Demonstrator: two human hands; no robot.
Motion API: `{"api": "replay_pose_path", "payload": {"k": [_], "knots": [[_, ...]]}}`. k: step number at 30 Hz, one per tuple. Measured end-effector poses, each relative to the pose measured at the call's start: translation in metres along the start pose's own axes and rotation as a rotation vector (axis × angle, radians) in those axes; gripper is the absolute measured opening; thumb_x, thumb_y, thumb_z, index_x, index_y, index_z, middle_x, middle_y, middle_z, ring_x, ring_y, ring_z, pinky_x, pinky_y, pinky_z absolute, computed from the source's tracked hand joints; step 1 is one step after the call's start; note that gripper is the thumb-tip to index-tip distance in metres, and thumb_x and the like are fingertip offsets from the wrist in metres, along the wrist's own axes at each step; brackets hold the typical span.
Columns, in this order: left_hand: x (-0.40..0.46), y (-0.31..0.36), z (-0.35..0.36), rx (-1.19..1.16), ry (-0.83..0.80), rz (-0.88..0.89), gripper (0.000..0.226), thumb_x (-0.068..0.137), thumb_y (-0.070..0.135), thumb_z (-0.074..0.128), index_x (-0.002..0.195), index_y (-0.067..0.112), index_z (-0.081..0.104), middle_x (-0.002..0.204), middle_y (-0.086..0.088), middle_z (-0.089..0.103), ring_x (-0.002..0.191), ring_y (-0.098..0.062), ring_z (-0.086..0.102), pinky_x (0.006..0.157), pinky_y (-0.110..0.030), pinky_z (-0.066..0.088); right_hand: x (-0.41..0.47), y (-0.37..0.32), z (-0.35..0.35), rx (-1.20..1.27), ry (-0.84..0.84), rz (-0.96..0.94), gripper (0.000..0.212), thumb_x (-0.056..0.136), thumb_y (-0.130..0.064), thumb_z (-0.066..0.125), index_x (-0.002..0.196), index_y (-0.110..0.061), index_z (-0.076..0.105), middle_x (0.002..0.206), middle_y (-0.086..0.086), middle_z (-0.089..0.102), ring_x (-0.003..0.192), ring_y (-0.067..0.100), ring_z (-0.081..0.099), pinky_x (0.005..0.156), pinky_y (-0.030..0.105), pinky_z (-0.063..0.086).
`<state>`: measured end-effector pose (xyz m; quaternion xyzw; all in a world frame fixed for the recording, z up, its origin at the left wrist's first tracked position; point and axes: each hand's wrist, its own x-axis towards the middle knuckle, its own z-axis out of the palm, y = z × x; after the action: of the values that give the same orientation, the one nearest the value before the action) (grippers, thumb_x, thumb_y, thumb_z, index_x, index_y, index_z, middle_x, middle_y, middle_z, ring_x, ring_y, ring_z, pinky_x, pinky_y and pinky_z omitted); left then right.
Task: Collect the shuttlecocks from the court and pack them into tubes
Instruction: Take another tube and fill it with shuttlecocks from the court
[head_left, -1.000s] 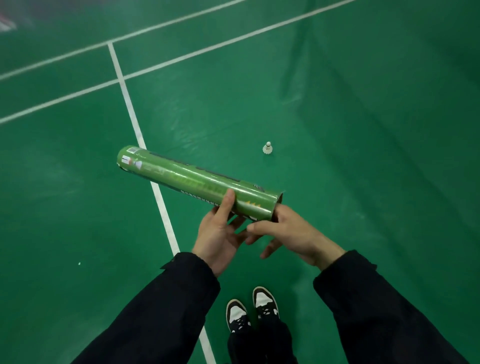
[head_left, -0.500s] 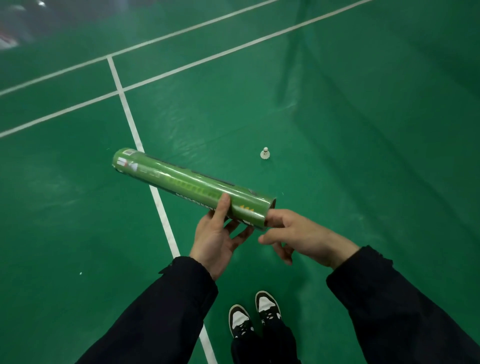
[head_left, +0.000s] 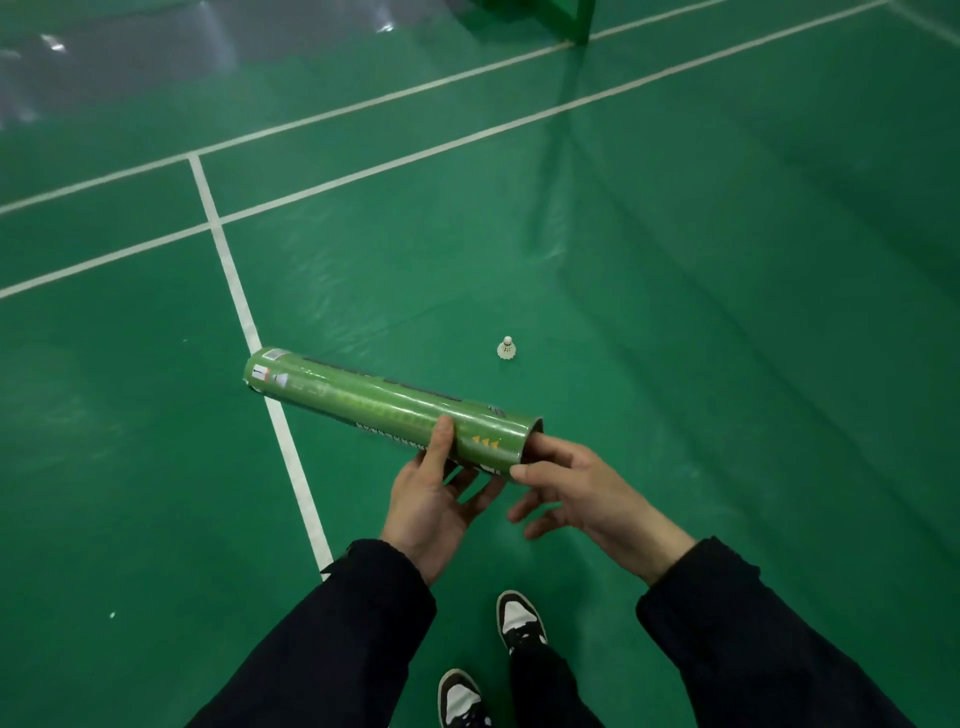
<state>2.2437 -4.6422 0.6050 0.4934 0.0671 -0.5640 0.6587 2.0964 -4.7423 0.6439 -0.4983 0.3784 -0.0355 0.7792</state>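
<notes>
Left hand (head_left: 434, 506) grips the tube (head_left: 389, 408) near its open end; right hand (head_left: 582, 493), fingers loosely spread, touches that rim. One shuttlecock (head_left: 507, 348) stands beyond the tube. Risk: tilted tube could spill contents.

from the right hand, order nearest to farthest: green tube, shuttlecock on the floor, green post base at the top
1. Green tube: its open end touches the right hand.
2. Shuttlecock: on the floor, ahead.
3. Green post base: far off, top edge.
</notes>
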Motion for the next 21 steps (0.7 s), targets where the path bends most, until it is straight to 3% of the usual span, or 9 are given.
{"api": "replay_pose_path", "payload": {"k": [2,6,15,21], "knots": [[0.022,0.005,0.009,-0.029,0.027,-0.008,0.060,0.098,0.046,0.062,0.138,0.003,0.060,0.121,-0.011,0.073,0.106,-0.021,0.073,0.080,-0.037,0.061,0.014,-0.009,-0.013,0.003,0.116,-0.019,0.021,0.097,-0.013,0.064,0.117,-0.016,0.070,0.105,0.001,0.075,0.077,0.023,0.070,0.067,0.036,0.056],[0.077,0.017,0.034,-0.075,0.039,-0.037,0.056,0.096,0.047,0.063,0.131,0.004,0.064,0.134,-0.019,0.067,0.113,-0.026,0.070,0.078,-0.037,0.062,0.056,-0.032,-0.050,-0.054,0.249,-0.029,0.016,0.099,-0.011,0.061,0.109,-0.013,0.072,0.109,0.008,0.076,0.074,0.018,0.069,0.069,0.033,0.055],[0.242,0.044,0.075,-0.144,0.139,-0.067,0.056,0.097,0.047,0.062,0.134,0.005,0.061,0.128,-0.016,0.072,0.118,-0.029,0.068,0.077,-0.037,0.063,0.211,-0.071,-0.146,-0.054,0.295,0.037,0.015,0.101,-0.016,0.060,0.101,-0.011,0.074,0.093,0.003,0.077,0.069,0.012,0.066,0.066,0.028,0.054],[0.346,0.038,0.056,-0.204,0.256,-0.061,0.044,0.098,0.042,0.062,0.125,0.007,0.062,0.127,-0.017,0.071,0.120,-0.032,0.066,0.085,-0.045,0.060,0.327,-0.033,-0.190,-0.041,0.386,0.079,0.012,0.101,-0.017,0.060,0.101,-0.013,0.072,0.087,0.004,0.074,0.065,0.013,0.062,0.062,0.027,0.052]]}}
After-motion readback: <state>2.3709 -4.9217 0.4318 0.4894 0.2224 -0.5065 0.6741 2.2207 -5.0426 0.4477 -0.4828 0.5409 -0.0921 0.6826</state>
